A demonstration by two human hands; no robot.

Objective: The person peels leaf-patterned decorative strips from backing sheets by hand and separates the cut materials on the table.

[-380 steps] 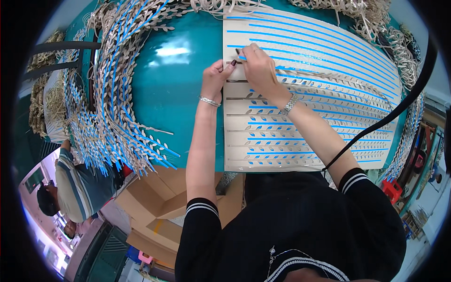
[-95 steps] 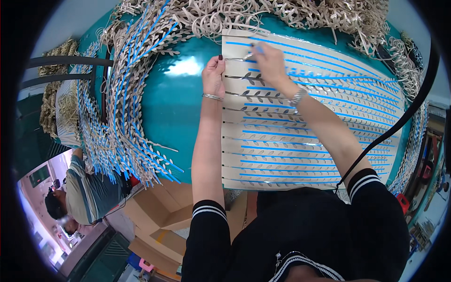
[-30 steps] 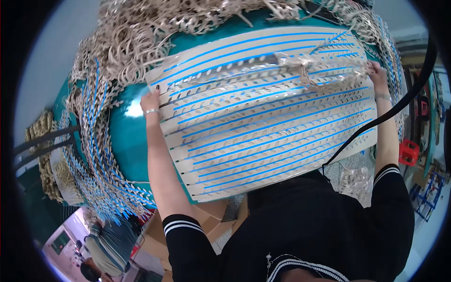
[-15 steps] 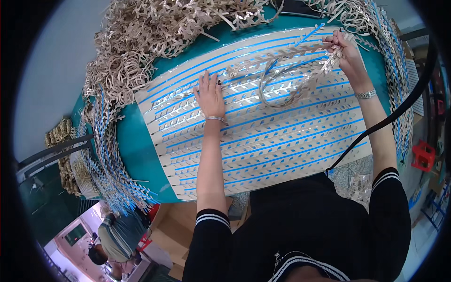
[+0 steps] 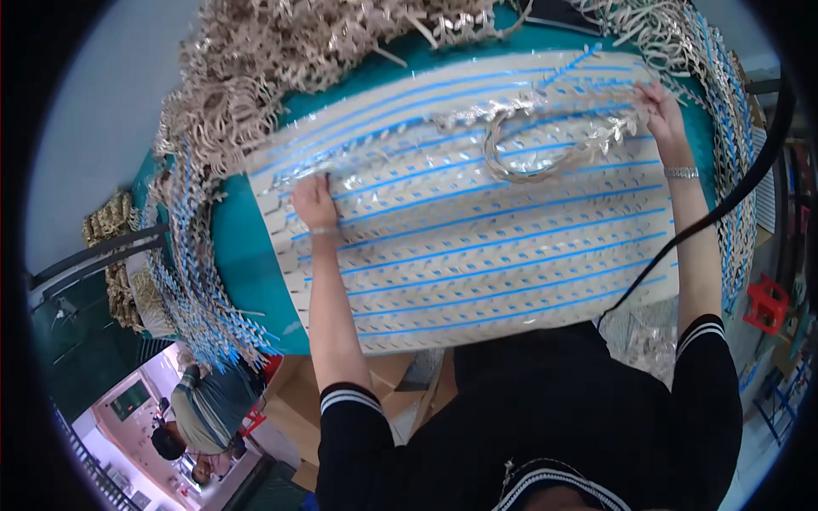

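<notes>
Striped sheet (image 5: 477, 289): long axis left-to-right, rising rightward; looped leaf strip (image 5: 515, 175) upon it. Left hand (image 5: 313, 204) — fingers curled, hold indeterminable — at sheet's upper left; right hand (image 5: 665, 117), half-closed, hold indeterminable, upper right.

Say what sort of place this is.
Probably a workshop or small factory: a heap of beige strips lies on a green table, beside a large sheet cut in leafy rows, with a cardboard box below.

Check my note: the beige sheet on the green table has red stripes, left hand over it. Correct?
No, the stripes are blue, as the head view shows. The beige sheet is on the green table, with the left hand over it.
</notes>
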